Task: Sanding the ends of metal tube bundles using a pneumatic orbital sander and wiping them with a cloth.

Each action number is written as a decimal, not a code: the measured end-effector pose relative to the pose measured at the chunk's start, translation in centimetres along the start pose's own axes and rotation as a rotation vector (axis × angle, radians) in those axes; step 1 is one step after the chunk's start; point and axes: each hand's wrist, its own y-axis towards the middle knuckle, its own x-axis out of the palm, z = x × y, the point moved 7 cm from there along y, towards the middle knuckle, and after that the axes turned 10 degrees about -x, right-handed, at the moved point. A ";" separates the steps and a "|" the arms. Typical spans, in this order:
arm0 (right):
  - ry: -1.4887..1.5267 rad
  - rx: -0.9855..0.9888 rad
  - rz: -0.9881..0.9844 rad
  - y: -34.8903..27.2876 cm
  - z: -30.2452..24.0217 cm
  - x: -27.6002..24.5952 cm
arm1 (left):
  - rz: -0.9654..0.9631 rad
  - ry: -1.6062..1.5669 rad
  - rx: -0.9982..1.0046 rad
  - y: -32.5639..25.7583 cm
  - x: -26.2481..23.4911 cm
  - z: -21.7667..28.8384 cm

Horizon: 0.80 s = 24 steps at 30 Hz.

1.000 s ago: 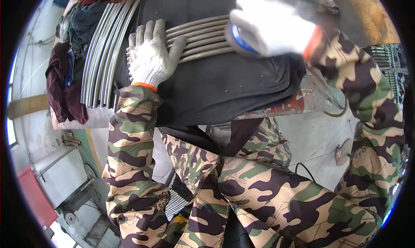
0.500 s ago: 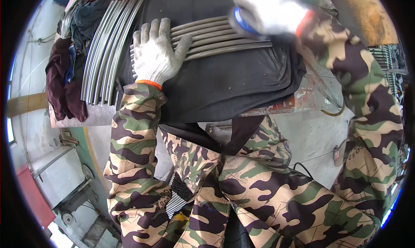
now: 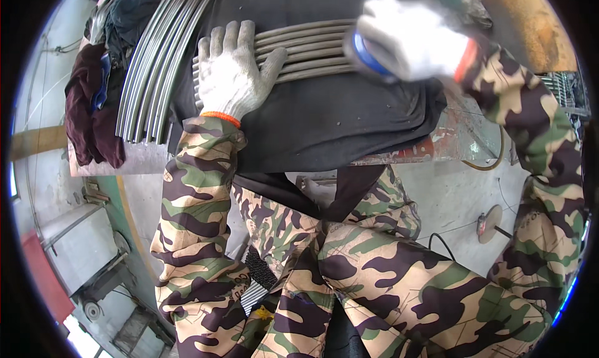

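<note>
A row of several dull grey metal rods [image 3: 312,47] lies side by side across a black cloth [image 3: 312,124] on the table. My left hand [image 3: 232,77], in a white knit glove, rests flat on their left ends with its fingers spread. Over the right part of the rods is my gloved right hand [image 3: 415,43], smeared by motion. Its fingers are curled round a blue-rimmed round pad [image 3: 369,54], which covers the rods' right ends. The pad's underside is hidden, and its exact kind does not show.
Left of my left hand lies a bundle of shinier curved metal rods [image 3: 159,68]. Beyond it, dark rags and a maroon cloth [image 3: 87,108] are heaped at the table's left end. A rusty tan board [image 3: 530,27] is at the far right. The table's near edge runs before my lap.
My right hand has moved right and slightly nearer with the blue-rimmed pad. My left hand stays spread on the rods. The view has shifted a little.
</note>
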 end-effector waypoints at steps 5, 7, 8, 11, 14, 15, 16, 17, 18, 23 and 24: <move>-0.010 0.134 0.064 0.4 4.1 1.9 | 0.148 -0.037 0.082 0.1 -0.2 0.4; -0.040 0.143 0.042 0.8 4.6 2.5 | 0.172 -0.030 0.086 0.0 -0.1 0.3; -0.026 0.068 0.055 0.7 3.5 2.8 | 0.179 -0.027 0.086 0.0 0.0 0.3; 0.035 0.006 -0.055 1.3 -1.4 1.8 | 0.186 -0.012 0.067 0.0 -0.7 0.4; 0.018 0.000 -0.037 3.2 -1.5 2.6 | -0.010 -0.023 -0.015 0.2 -0.1 0.4; -0.025 0.061 -0.016 3.9 0.0 3.4 | 0.000 -0.029 -0.011 0.1 0.0 0.2; -0.009 0.075 0.011 4.6 1.5 3.2 | 0.008 -0.034 -0.009 0.1 0.2 0.1; 0.006 0.089 0.038 5.0 2.6 2.8 | 0.008 -0.033 -0.008 0.1 0.7 -0.1; 0.006 0.071 0.026 5.4 2.5 2.5 | 0.114 -0.043 0.029 0.1 0.5 -0.3; 0.112 0.020 -0.082 5.3 -1.7 0.7 | 0.279 -0.092 0.078 1.0 0.4 0.0; 0.072 0.050 -0.048 5.5 -0.7 1.0 | 0.288 -0.094 0.076 0.9 0.4 0.1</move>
